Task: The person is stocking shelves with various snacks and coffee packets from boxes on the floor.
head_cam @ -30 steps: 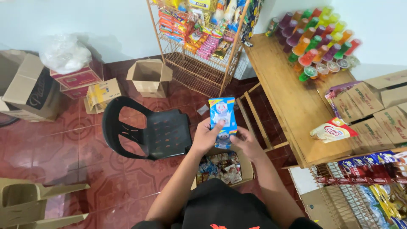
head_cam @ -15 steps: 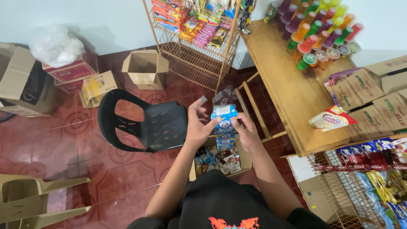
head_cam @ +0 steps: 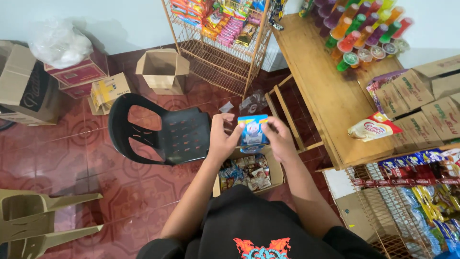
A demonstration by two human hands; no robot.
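Above the open box [head_cam: 274, 173], left hand [head_cam: 221, 139] and right hand [head_cam: 279, 138] grip a blue packet [head_cam: 252, 130].

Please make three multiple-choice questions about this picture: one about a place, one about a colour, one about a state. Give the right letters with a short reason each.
1. Where is the open box of snacks?
A. on the floor below the hands
B. on the black chair
C. on the wooden table

2. What colour is the packet in the hands, mostly?
A. red
B. blue
C. green

3. How is the packet held?
A. by the left hand alone
B. by both hands, with the right hand
C. it lies on the chair

Answers: 1 A, the box sits on the tiles under the hands. 2 B, its face is blue. 3 B, fingers grip both sides.
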